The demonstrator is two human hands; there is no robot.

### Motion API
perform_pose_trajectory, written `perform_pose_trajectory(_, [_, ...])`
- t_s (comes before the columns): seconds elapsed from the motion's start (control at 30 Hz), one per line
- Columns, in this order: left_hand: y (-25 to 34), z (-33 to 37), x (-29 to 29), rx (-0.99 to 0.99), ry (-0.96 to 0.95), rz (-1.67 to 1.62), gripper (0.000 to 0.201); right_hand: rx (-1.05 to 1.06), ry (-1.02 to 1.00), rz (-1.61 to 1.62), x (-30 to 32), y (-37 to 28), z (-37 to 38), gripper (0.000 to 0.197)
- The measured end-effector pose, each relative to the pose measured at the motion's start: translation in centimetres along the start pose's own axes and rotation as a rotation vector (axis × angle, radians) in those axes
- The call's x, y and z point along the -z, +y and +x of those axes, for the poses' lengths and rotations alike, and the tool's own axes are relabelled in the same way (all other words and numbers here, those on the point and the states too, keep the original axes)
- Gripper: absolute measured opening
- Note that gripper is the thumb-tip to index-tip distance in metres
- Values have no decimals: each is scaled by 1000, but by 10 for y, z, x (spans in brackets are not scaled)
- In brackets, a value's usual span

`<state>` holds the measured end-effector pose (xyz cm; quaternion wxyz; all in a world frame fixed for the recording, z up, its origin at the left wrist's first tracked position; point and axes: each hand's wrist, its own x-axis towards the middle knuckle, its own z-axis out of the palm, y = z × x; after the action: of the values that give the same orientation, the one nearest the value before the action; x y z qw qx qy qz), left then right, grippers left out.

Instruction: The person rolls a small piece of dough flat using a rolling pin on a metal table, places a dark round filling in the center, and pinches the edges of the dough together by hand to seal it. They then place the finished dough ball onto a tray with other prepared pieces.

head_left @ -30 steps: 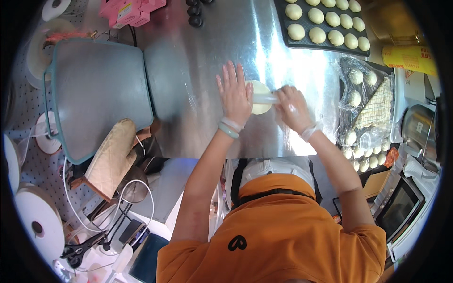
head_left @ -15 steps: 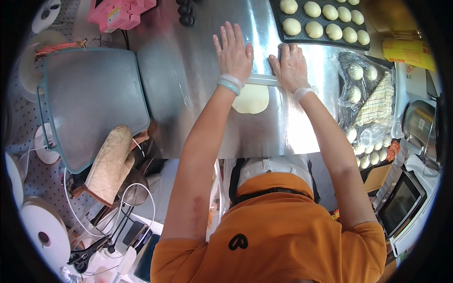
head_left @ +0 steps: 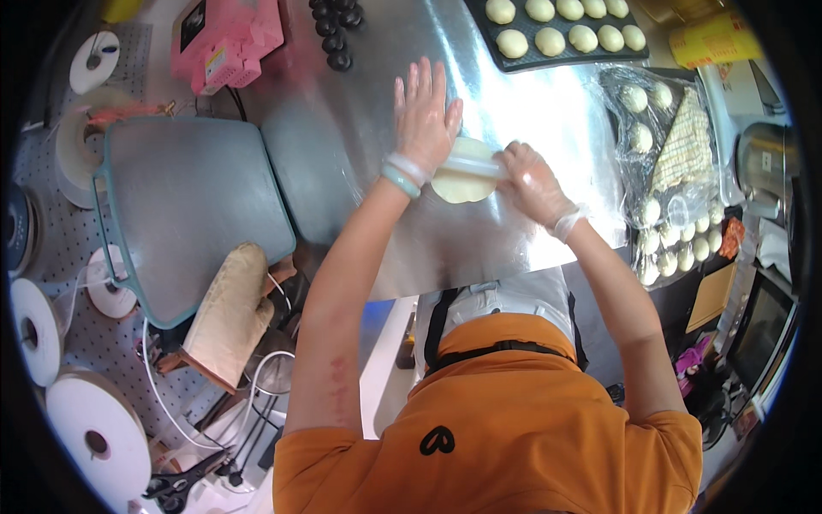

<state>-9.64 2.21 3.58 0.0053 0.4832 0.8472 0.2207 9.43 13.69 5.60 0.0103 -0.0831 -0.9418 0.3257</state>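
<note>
A pale translucent rolling pin (head_left: 476, 165) lies across a flat, rounded sheet of dough (head_left: 461, 188) on the shiny metal table. Dough shows on both its near and far sides. My left hand (head_left: 425, 120), in a thin clear glove, rests at the pin's left end with palm down and fingers stretched away from me. My right hand (head_left: 529, 176), gloved too and slightly blurred, has its fingers curled around the pin's right end.
Several dough balls sit on a black tray (head_left: 561, 56) at the far right. More lie under clear plastic beside a checked cloth (head_left: 685, 141). Dark round things (head_left: 336, 43) and a pink machine (head_left: 227, 43) stand far left. A grey board (head_left: 193, 206) and oven mitt (head_left: 227, 317) are nearer.
My right hand has gone from flat, outstretched fingers to a curled grip on the pin, nearer to me. The pin now crosses the dough's middle instead of its far edge. The view has shifted.
</note>
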Motion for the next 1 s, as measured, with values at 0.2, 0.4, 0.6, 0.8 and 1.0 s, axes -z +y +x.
perform_pose_trajectory(0.2, [-6,-26,-12,-156,-143,-21,59,-109,66,-44,-39,-21,-22,37])
perform_pose_trajectory(0.4, [-16,-23,-23,-263,-127,-17,58,-259,139,-245,-46,-12,-13,55])
perform_pose_trajectory(0.6, [-14,-55,-10,-269,-205,-4,61,-304,27,-374,-83,-37,-37,68])
perform_pose_trajectory(0.8, [-12,-104,7,-142,-296,58,63,-99,218,-426,-112,-53,-68,56])
perform_pose_trajectory(1.0, [12,-102,24,134,-59,-16,62,287,66,-148,-38,-5,-33,47])
